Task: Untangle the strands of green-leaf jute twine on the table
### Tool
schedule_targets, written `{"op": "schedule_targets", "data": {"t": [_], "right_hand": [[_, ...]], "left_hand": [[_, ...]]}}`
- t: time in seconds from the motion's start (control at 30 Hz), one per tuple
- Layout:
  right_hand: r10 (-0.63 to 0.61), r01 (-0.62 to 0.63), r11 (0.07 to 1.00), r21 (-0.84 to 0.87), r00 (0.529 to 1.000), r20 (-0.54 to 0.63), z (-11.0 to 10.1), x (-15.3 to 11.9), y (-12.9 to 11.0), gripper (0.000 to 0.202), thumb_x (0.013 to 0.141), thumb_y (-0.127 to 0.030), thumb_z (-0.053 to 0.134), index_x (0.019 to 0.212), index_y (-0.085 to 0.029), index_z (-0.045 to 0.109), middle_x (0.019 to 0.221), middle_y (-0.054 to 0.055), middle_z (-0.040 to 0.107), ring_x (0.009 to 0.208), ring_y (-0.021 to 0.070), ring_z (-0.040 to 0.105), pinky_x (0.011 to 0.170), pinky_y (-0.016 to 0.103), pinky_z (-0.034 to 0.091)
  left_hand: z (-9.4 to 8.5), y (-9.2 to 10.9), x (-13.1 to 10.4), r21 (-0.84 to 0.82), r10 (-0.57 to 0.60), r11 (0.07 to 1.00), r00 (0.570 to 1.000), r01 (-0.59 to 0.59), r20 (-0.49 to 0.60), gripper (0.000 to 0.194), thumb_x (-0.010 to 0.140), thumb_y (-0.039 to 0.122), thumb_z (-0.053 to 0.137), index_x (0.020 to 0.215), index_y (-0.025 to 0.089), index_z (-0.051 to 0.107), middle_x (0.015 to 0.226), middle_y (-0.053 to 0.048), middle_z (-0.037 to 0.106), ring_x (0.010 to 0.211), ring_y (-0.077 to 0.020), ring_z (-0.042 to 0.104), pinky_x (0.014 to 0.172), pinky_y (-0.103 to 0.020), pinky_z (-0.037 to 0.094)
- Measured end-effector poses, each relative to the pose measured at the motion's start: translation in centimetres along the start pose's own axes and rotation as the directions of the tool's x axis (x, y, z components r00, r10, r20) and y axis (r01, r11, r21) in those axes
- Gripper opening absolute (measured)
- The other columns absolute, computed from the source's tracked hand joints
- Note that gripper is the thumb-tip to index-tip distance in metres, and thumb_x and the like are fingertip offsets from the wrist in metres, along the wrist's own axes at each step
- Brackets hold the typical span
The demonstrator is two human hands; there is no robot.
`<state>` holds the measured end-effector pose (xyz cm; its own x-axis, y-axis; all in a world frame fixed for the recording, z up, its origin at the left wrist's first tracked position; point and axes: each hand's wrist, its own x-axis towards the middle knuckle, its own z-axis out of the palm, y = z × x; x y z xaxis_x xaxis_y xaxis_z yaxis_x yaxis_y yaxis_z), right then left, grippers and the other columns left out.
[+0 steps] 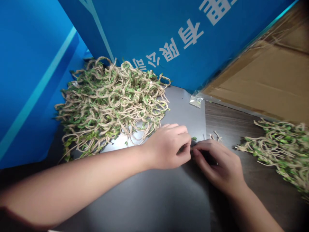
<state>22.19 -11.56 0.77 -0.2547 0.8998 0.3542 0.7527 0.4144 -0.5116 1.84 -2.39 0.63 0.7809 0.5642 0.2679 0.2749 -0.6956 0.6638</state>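
Note:
My left hand (169, 146) rests on a grey sheet (154, 196), fingers curled and pinching a small piece of leafy twine (194, 139) at its fingertips. My right hand (218, 164) meets it from the right, fingertips touching the same spot. A short loose end of twine (216, 137) lies just beyond my right hand. A large tangled heap of jute twine with small green leaves (108, 103) sits to the left behind my left hand. A smaller heap of the same twine (280, 148) lies at the right on the dark wooden table (231, 122).
Blue printed boards (149, 35) stand close behind and to the left, forming a wall. A brown cardboard box (267, 83) stands at the back right. A small clear plastic bag (196, 101) lies at the grey sheet's far corner.

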Motion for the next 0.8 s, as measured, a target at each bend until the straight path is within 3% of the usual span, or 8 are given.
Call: {"op": "schedule_targets", "data": {"t": [0.8], "right_hand": [[0.02, -0.019, 1.0, -0.013, 0.997, 0.07, 0.12, 0.08, 0.07, 0.009, 0.094, -0.013, 0.064, 0.1, -0.02, 0.064, 0.089, 0.002, 0.07, 0.08, 0.0129, 0.065, 0.075, 0.027, 0.05]], "left_hand": [[0.12, 0.02, 0.08, 0.038, -0.004, 0.999, 0.999, 0.003, 0.034, 0.016, 0.091, 0.02, 0.052, 0.085, 0.016, 0.066, 0.089, -0.005, 0.065, 0.081, -0.0161, 0.052, 0.081, -0.033, 0.044]]}}
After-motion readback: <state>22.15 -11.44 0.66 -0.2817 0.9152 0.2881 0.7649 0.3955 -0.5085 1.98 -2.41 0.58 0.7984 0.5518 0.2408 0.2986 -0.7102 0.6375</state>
